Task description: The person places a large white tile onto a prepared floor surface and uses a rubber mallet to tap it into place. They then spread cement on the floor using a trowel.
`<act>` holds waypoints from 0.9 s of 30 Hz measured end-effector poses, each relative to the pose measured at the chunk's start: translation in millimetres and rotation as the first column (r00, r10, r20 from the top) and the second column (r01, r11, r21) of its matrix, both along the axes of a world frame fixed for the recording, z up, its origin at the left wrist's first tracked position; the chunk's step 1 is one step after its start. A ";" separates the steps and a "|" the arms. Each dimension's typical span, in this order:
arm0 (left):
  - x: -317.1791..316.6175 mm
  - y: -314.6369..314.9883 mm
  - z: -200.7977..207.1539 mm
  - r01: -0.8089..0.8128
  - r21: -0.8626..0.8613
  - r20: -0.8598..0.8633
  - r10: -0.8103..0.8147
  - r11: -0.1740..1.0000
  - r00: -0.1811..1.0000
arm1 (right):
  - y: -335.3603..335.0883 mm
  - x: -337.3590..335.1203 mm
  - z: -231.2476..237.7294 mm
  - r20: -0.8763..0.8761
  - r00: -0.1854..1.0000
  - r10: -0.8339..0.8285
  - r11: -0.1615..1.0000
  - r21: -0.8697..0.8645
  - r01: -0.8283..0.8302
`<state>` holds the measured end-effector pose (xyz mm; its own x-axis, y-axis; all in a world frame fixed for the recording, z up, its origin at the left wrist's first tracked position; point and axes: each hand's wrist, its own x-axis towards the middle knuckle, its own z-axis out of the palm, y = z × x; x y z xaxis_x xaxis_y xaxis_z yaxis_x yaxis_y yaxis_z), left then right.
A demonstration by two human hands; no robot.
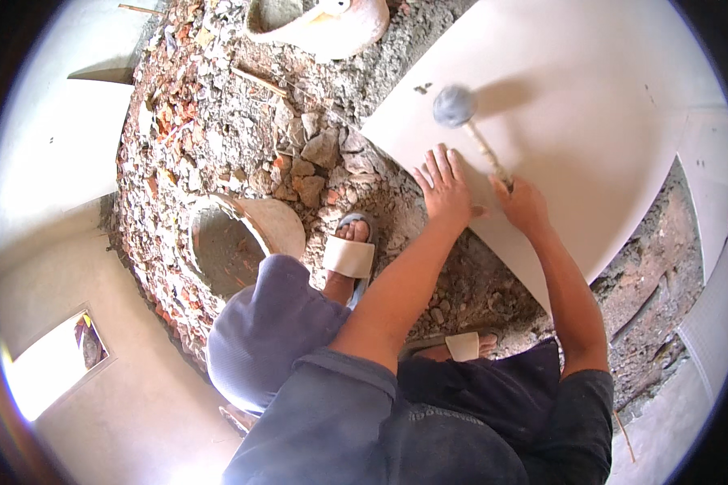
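A large pale tile [598, 186] lies on the rough ground at the right. Near its left edge my left hand [445, 190] rests with fingers spread, palm down on the surface. My right hand [524, 206] is closed around the light handle of a mallet [455, 107]. The mallet's rounded grey head is beyond my left hand, over the tile, and throws a shadow to the right. Whether the head touches the tile, I cannot tell.
Broken rubble [186, 105] and bigger stones [311, 153] cover the ground at left. One bucket [279, 226] lies tilted near my sandaled foot [350, 250]; another bucket [356, 31] is at the far edge. Bare soil [655, 267] shows right of the tile. A wall [129, 428] stands at left.
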<state>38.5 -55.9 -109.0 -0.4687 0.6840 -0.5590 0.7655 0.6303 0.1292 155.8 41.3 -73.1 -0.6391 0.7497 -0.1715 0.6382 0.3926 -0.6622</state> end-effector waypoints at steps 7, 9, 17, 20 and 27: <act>-0.9 -0.4 -0.4 -0.014 0.023 -0.017 0.014 1.000 1.000 | 0.4 13.1 12.4 0.089 0.996 -0.014 1.000 -0.025 0.016; -1.4 -0.5 -1.4 -0.006 0.009 0.008 0.006 1.000 1.000 | 4.2 22.5 24.4 0.058 0.997 -0.051 0.998 -0.038 0.053; -0.1 -3.7 1.3 0.003 0.036 -0.010 -0.002 0.999 1.000 | -18.5 82.2 18.8 -0.259 0.948 -0.182 0.972 0.095 0.213; -3.2 0.5 2.4 0.010 0.067 -0.049 -0.007 0.998 0.999 | -23.6 96.3 12.8 -0.014 0.976 -0.218 0.968 0.121 0.218; 0.2 -4.2 -4.6 0.055 0.002 -0.086 -0.055 0.998 0.995 | -56.9 132.2 20.7 0.357 0.919 -0.170 0.984 0.004 0.180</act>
<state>38.7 -60.1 -113.6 -0.4768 0.7125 -0.5148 0.8074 0.5865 0.0640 288.0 -15.6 -52.4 -0.3917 0.8358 -0.3848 0.8899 0.2378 -0.3894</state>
